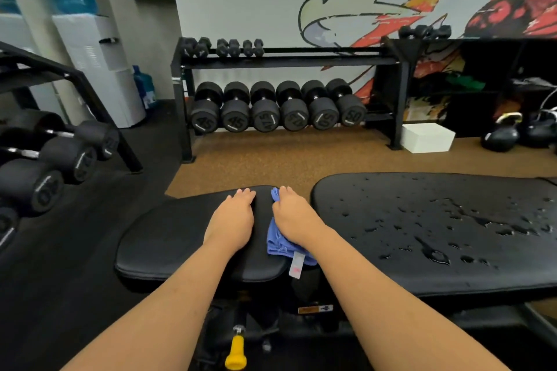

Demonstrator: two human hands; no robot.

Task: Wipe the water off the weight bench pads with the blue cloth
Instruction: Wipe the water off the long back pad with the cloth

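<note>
I had both hands down on the seat pad [168, 235]. My left hand [233, 214] lay flat and empty, fingers spread on the vinyl. My right hand [294, 215] pressed the blue cloth [278, 242] against the pad's right edge — palm down, the cloth bunched under it, its white tag hanging off. The back pad [437, 235] beside it was covered in water drops [434, 254]. Behind — a rack [289, 62] holding dumbbells [277, 108].
</note>
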